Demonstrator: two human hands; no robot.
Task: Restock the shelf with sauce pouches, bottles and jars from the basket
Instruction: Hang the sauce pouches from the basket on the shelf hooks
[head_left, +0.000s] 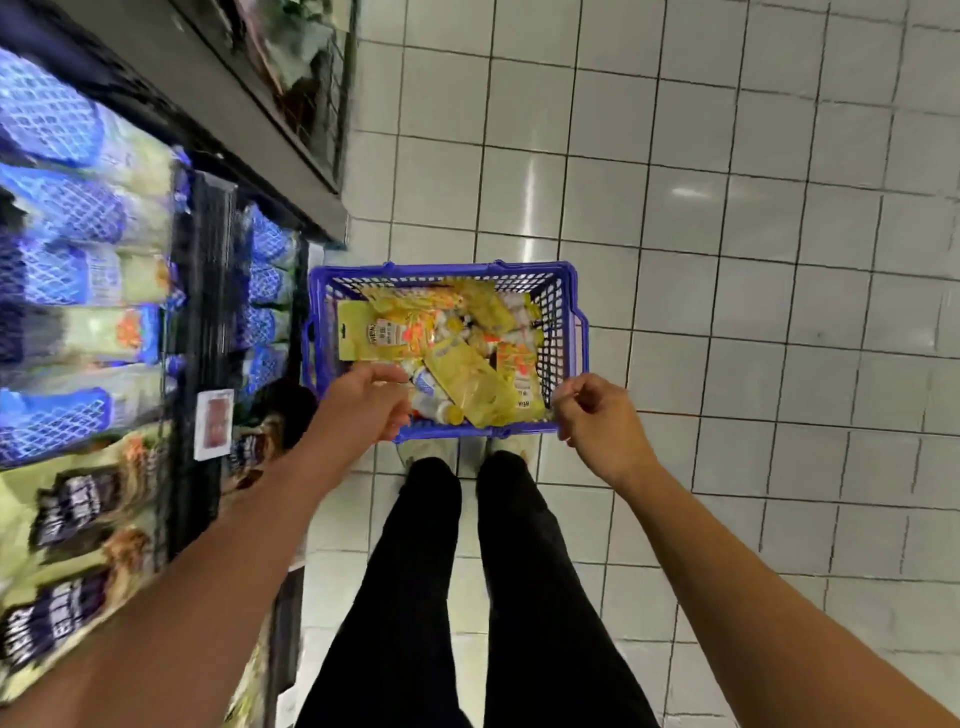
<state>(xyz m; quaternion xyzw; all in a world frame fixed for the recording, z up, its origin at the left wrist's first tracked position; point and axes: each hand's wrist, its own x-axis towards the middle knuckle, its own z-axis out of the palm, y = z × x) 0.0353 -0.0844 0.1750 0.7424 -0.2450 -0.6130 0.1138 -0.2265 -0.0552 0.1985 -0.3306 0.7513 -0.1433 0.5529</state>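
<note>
Blue plastic mesh forms the basket (563, 306), which sits on the white tiled floor (753, 260) at about 12 o'clock from your feet, its near rim touching or just beside your shoes (511, 447). The floor lies open from 12 round to 5 o'clock, while the shelf (202, 291) closes off everything from 7 to 11 o'clock, its edge just beside the basket's left wall. Your left hand (363, 405) hangs over the basket's near left corner, fingers loosely spread and holding nothing; your right hand (597, 415) hovers at the near right corner, fingers curled in, and you cannot tell whether it grips anything. Inside the basket lie yellow sauce pouches (470, 384) heaped over small white bottles (436, 408). Blue-and-green packets (78, 270) crowd the shelf, with dark-labelled ones (72, 509) nearer you, all smeared by blur; their labels are mostly unreadable.
</note>
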